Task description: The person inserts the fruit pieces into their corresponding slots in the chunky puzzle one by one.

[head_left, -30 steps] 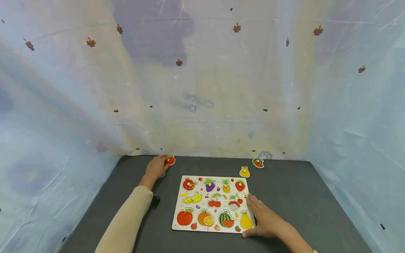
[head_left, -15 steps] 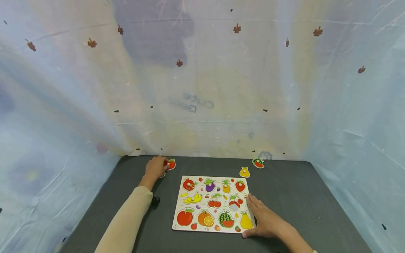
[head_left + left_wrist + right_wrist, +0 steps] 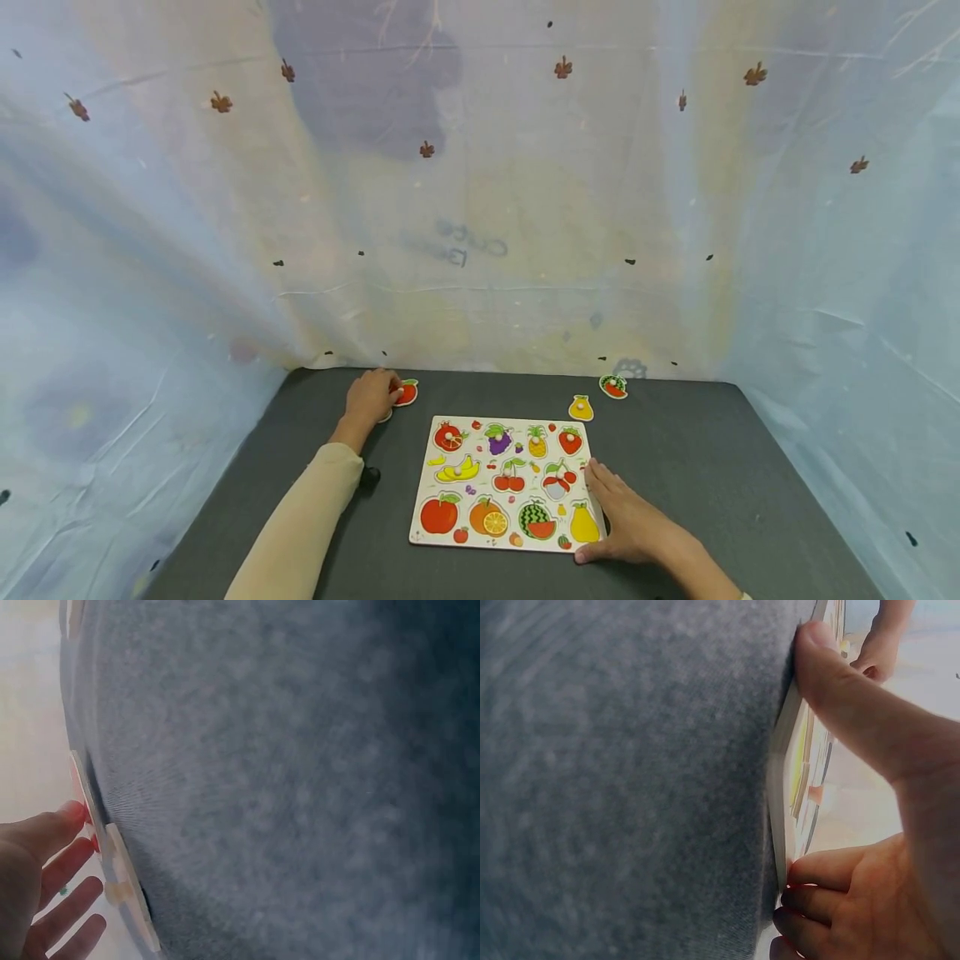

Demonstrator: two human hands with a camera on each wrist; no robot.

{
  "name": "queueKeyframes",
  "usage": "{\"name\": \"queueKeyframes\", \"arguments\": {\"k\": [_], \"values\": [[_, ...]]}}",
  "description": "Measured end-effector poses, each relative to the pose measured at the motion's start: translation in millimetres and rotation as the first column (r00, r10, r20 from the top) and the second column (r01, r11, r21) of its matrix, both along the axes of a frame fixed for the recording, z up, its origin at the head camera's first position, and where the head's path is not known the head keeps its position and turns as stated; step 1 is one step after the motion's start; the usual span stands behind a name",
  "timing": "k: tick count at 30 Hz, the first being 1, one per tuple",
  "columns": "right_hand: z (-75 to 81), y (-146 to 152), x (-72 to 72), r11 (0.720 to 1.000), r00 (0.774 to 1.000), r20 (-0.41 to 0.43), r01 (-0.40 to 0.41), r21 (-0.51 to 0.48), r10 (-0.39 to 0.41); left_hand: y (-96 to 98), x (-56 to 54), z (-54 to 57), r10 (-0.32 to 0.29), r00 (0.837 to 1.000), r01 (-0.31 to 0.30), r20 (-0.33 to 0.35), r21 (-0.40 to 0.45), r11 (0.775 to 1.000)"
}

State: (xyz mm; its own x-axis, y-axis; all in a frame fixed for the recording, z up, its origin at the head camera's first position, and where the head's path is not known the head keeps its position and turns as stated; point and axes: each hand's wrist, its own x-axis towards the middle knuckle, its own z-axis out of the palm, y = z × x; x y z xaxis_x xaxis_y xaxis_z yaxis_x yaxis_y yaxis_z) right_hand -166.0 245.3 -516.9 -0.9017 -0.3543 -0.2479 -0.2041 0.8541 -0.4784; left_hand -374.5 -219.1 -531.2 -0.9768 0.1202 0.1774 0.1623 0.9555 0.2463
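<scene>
In the head view, my left hand (image 3: 369,397) is at the far left of the table, over a red apple puzzle piece (image 3: 407,392) with a green leaf. Thumb and index finger pinch its small red knob in the left wrist view, the other fingers loose. Another knobbed piece (image 3: 133,889) lies close beside it, mostly hidden by the hand in the head view. My right hand (image 3: 630,521) rests against the lower right corner of the white fruit puzzle board (image 3: 487,546), thumb at the front edge and extended fingers along the right edge.
Behind the board lie a yellow pear piece (image 3: 581,407) and a watermelon piece (image 3: 613,386). Several knobbed fruits sit in the board's upper rows; its front row shows pictures without knobs. A patterned curtain (image 3: 495,317) hangs along the back of the dark table (image 3: 720,467).
The apple piece has turned clockwise under my left fingers, its leaf swinging from the top toward the right. My right hand and the board have stayed in place.
</scene>
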Motion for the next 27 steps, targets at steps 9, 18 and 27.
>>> {"name": "queueKeyframes", "arguments": {"k": [9, 18, 27], "values": [[1.2, 0.4, 2.0, 1.0, 1.0, -0.005, -0.001, -0.028, 0.001, 4.4, 11.2, 8.4, -0.017, 0.999, 0.018, -0.042, 0.017, 1.0], [-1.2, 1.3, 0.7, 0.999, 1.0, -0.01, -0.011, -0.032, 0.011, 5.6, 21.4, 14.5, -0.051, 0.994, 0.053, -0.095, 0.029, 0.998], [0.8, 0.4, 1.9, 1.0, 1.0, 0.004, 0.001, -0.023, -0.001, 6.6, 33.8, 14.5, -0.082, 0.988, 0.087, -0.129, 0.041, 0.995]]}}
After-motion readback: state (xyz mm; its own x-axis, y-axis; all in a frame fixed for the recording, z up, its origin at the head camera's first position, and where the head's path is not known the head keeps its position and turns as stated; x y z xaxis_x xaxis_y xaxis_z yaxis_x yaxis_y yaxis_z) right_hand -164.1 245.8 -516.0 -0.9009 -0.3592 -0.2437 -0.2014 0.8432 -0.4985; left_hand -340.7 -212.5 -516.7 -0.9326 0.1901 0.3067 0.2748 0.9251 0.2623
